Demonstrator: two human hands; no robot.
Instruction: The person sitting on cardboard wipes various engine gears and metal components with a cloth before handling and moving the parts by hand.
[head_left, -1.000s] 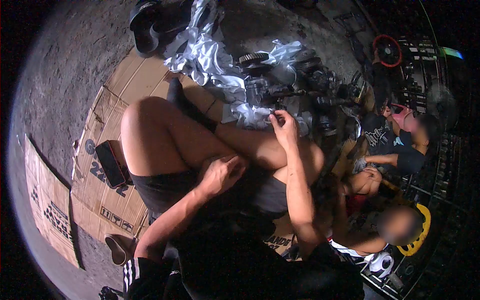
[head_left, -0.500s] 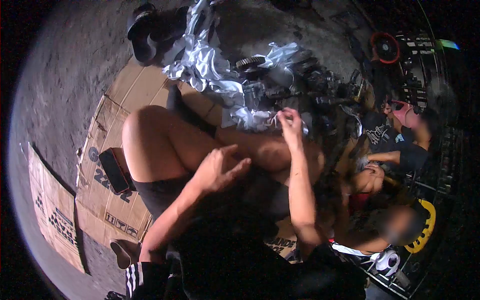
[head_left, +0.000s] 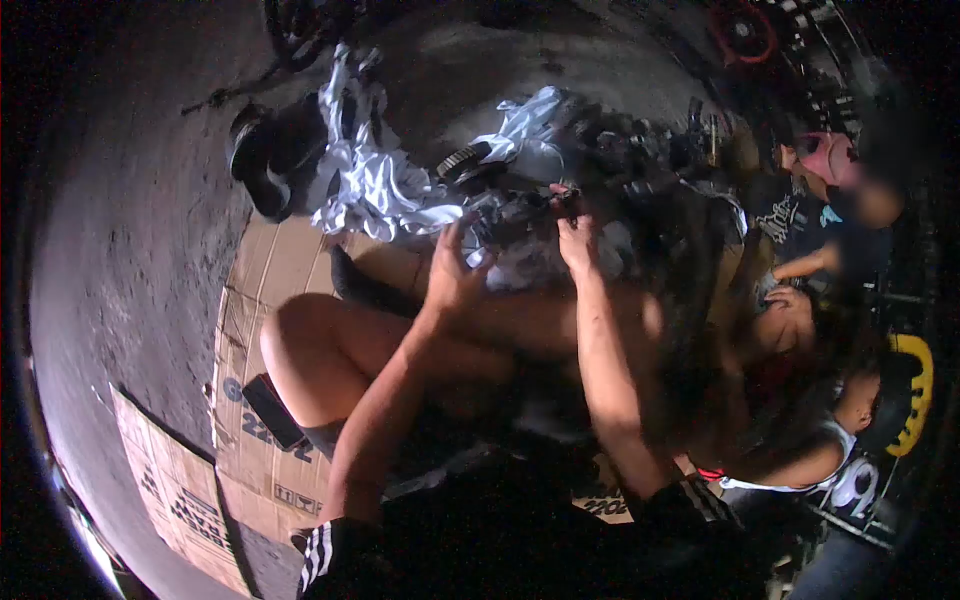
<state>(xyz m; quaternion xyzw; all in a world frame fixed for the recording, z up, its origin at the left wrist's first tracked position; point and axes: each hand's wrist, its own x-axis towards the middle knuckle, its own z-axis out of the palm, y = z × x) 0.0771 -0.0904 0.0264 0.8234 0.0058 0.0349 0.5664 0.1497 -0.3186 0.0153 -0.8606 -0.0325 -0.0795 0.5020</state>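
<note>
My left hand [head_left: 456,275] reaches forward over my crossed legs, fingers apart, with nothing seen in it. It is beside the edge of the white cloth strips [head_left: 375,190] and dark metal parts [head_left: 505,212]. Farther right, my right hand [head_left: 576,240] is closed around a small dark metal part [head_left: 568,203]; its exact kind is too dim to make out. A round, ridged gear-like part [head_left: 465,162] rests among the cloths, behind my hands. Another white cloth [head_left: 530,125] lies just beyond it.
Cardboard sheets [head_left: 255,450] lie under and left of me, with a dark phone [head_left: 272,410] on one. Dark footwear [head_left: 258,170] stands at the far left. Two people sit at the right, near a yellow plastic piece [head_left: 915,395] and a red-rimmed round object [head_left: 745,32].
Both hands have moved forward from above my legs to the metal parts. My right hand now grips a small dark part. The camera view has shifted too.
</note>
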